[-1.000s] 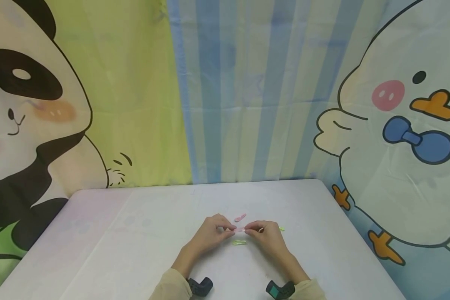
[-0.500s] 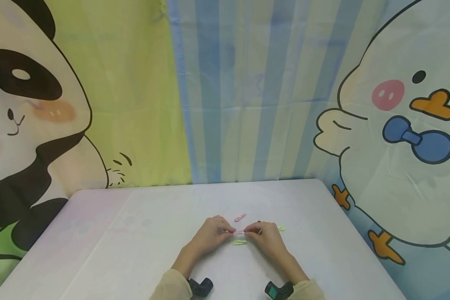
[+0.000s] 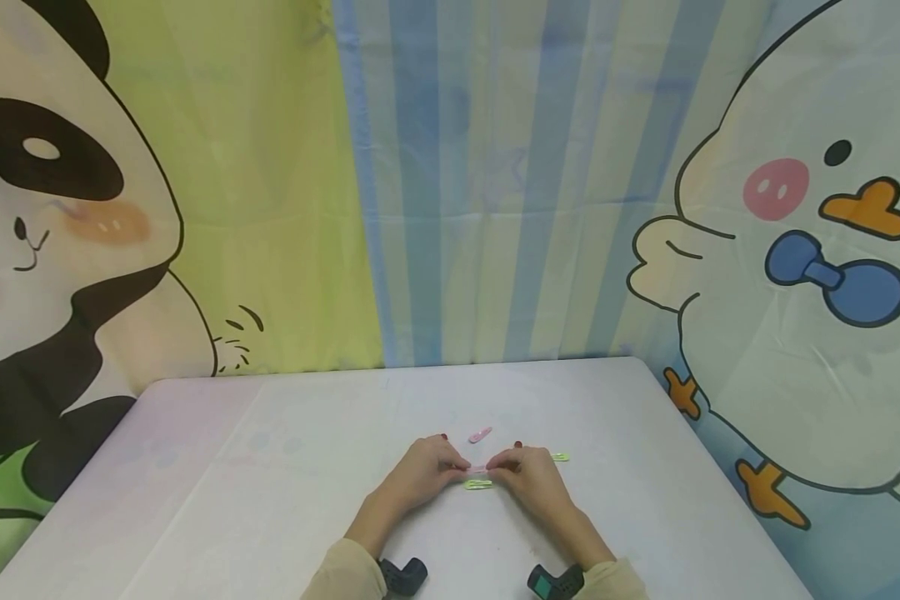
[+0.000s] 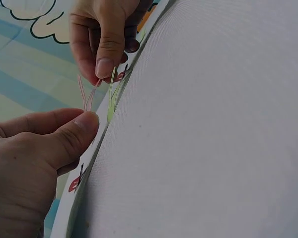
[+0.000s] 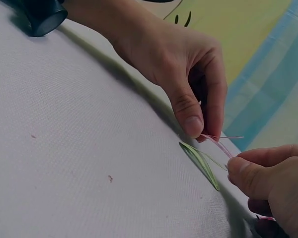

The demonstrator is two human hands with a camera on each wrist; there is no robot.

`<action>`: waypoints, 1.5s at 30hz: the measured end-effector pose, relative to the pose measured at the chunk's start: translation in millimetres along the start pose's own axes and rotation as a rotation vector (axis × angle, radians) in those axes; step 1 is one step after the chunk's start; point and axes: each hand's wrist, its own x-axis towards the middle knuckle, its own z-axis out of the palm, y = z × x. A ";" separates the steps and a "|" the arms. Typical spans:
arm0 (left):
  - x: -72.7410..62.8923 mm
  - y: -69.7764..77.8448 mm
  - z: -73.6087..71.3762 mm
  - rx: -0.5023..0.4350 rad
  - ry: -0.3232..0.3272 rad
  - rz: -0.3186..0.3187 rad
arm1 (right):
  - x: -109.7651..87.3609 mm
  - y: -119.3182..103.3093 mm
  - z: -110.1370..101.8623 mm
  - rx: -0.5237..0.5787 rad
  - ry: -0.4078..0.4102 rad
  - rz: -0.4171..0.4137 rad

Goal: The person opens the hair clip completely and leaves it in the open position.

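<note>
Pink clip (image 4: pixel 88 103), held between both hands: the left hand (image 3: pixel 425 471) has a narrow grip on its joined end, the right hand (image 3: pixel 528 475) on one prong. Pulled too wide, that thin prong might slip or bend. Nearer the person, a green clip (image 3: pixel 478 484) lies on the surface (image 3: pixel 270 467). The left wrist view shows the splayed pink prongs; the head view's are too small to tell.

The held pink clip (image 4: pixel 88 105) looks smooth — tabletop (image 5: pixel 89 148) matt, finely textured — backdrop (image 3: pixel 450 208) creased cloth.
</note>
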 end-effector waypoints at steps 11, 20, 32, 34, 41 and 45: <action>-0.5 -0.5 1.1 0.014 -0.004 0.028 | -2.3 -0.3 3.1 -0.036 0.018 -0.026; -2.3 -3.4 2.7 0.030 -0.019 0.023 | -3.1 -3.0 2.2 -0.060 -0.012 0.027; -3.1 -5.8 3.4 0.053 -0.005 0.036 | -1.9 -5.7 2.8 -0.098 -0.018 0.024; -3.2 -6.1 3.8 0.061 0.003 0.043 | -1.8 -5.7 3.0 -0.102 -0.016 0.031; -2.2 -6.7 4.3 0.080 0.005 0.041 | -1.3 -2.9 3.2 -0.115 -0.014 0.045; -2.1 -8.3 3.1 0.076 0.025 0.041 | -0.9 -2.8 2.9 -0.110 -0.019 0.042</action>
